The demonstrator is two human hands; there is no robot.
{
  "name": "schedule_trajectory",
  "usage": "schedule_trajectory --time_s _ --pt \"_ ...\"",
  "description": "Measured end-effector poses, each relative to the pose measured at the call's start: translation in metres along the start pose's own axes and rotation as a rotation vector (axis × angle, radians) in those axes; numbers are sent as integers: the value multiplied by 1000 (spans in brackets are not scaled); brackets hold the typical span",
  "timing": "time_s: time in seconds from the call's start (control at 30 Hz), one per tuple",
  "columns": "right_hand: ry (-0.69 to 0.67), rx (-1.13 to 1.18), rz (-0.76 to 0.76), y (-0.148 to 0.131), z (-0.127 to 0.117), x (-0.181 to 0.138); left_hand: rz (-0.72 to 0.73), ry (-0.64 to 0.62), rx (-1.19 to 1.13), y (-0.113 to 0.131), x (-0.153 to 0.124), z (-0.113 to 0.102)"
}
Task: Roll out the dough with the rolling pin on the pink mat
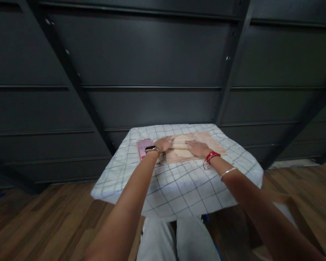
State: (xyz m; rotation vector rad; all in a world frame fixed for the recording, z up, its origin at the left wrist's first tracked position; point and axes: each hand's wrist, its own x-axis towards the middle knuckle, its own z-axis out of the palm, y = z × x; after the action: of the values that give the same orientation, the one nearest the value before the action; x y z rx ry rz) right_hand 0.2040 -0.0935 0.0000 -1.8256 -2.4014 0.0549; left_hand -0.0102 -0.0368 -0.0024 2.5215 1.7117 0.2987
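Both hands at work on the desk, which is covered by a white cloth with a dark grid. A pale cylinder lies left to right across a pale round sheet, dough-like; too small and dim to name either surely. Sheet sits on a tan mat, right of the desk's middle, toward the far side. Left hand at the cylinder's left end, right hand at its right end, fingers stretched inward and palms down. Can't tell whether the fingers close round it or just press on top.

Just left of the left hand: pink rectangular item flat on the cloth, partly behind the wrist. Left wrist has a watch and a beaded bracelet; right has a red bracelet plus a silver bangle. Dark panelled wall on the far side, wood floor below, open box near right, person's light trousers at the near edge.
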Motion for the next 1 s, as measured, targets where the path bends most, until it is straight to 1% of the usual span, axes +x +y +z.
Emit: schedule_trajectory --time_s 0.07,0.13,0.23,0.3,0.37,0.53,0.6,0.67,0.73,0.8,0.9,1.0 --pt "-40 25 -27 -1 1 -10 20 -21 12 2 -3 1" --pt "-65 37 -40 -1 1 -15 7 -12 33 5 -5 5" --pt "-68 34 -48 2 1 -11 -89 55 82 11 1 14" --pt "-49 22 -55 6 1 -1 -145 114 115 14 11 19" --pt "-8 -1 -60 13 3 12 -156 148 131 14 26 23" --pt "92 -39 -53 32 10 51 -102 133 84 11 65 20" --pt "123 -78 -37 39 10 64 -99 134 70 9 77 17" --pt "183 -129 -25 44 8 74 -110 146 66 8 89 16" --pt "246 -155 18 48 5 83 -140 168 56 8 100 14" --pt "272 -146 92 51 3 90 -164 183 47 8 109 14" --pt "249 -136 152 56 2 98 -166 134 51 6 121 14" --pt "207 -149 106 59 6 101 -123 36 36 3 126 17"
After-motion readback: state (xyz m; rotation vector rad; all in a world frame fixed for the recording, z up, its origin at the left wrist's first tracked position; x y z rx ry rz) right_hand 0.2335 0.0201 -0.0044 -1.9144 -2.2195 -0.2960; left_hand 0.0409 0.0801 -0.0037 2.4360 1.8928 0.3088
